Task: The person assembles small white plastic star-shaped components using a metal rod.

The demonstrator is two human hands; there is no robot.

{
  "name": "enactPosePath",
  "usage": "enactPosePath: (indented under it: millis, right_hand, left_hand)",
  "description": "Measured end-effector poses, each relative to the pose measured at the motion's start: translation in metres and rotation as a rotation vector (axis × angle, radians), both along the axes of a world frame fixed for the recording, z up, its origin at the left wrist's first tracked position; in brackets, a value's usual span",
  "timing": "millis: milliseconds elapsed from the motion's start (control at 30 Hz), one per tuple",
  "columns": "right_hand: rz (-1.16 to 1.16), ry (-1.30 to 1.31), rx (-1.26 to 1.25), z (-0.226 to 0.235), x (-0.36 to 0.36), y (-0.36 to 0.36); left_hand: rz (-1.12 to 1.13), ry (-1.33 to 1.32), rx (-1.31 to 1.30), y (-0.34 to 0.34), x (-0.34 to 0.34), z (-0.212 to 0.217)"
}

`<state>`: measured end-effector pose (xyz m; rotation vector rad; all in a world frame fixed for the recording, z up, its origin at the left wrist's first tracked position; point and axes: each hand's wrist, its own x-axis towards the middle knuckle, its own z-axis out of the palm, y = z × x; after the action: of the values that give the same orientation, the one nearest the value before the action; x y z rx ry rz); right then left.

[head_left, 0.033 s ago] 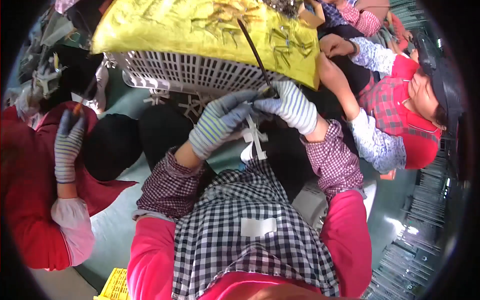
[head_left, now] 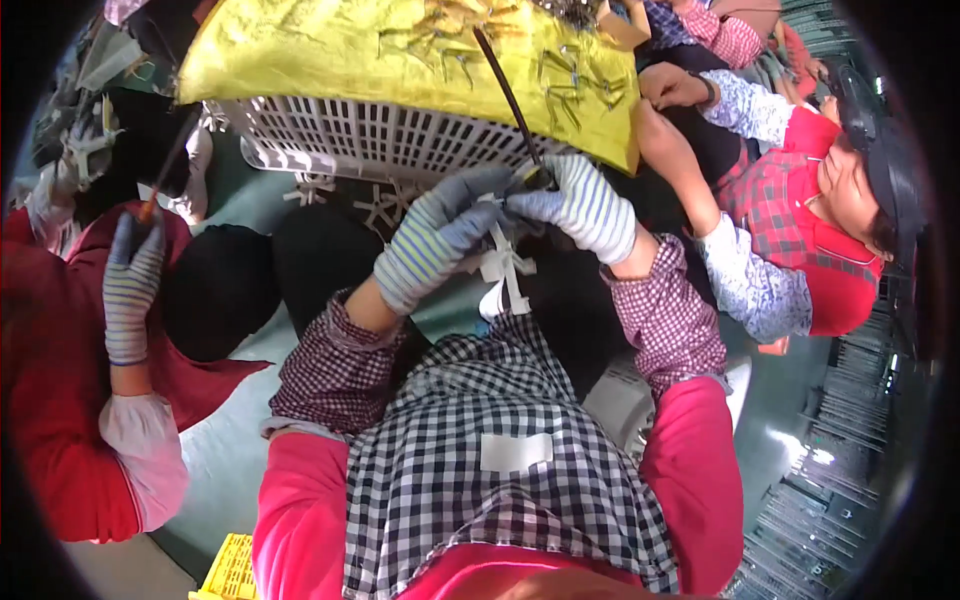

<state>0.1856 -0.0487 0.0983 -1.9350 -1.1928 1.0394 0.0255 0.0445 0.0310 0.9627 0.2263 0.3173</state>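
Both of my hands wear striped knit gloves and meet in front of my lap. My left hand (head_left: 437, 235) is closed at the top of a white branched piece (head_left: 507, 268), which hangs below the fingers with its arms sticking out. In my right hand (head_left: 580, 207) is a tool with a long, thin dark shaft (head_left: 505, 88), like a screwdriver. Its shaft points up and away over the yellow sheet, and a dark yellowish part shows at my fingers. The fingertips of both hands nearly touch, and they hide what lies between them.
Ahead, a yellow sheet (head_left: 330, 50) with several small metal parts (head_left: 565, 75) covers an upturned-looking white slotted crate (head_left: 330, 135). More white branched pieces (head_left: 380, 210) lie beneath it. Co-workers sit close at left (head_left: 60, 400) and right (head_left: 760, 200). A yellow basket (head_left: 228, 570) stands lower left.
My hands and the white piece have shifted very slightly upward, still in the same hold. The left co-worker's gloved hand has moved slightly left.
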Motion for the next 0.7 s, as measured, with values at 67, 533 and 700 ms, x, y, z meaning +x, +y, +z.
enactPosePath:
  millis: [67, 533, 700]
  right_hand:
    - [-0.034, 0.055, 0.015, -0.012, 0.009, 0.002]
    - [0.023, 0.024, 0.079, -0.004, 0.010, 0.001]
    - [0.012, 0.050, 0.058, 0.002, 0.002, -0.001]
  left_hand:
    - [-0.045, 0.080, 0.119, 0.010, 0.004, -0.003]
    - [-0.132, 0.038, -0.147, 0.007, 0.000, -0.004]
    - [-0.155, 0.060, -0.085, 0.012, 0.001, -0.002]
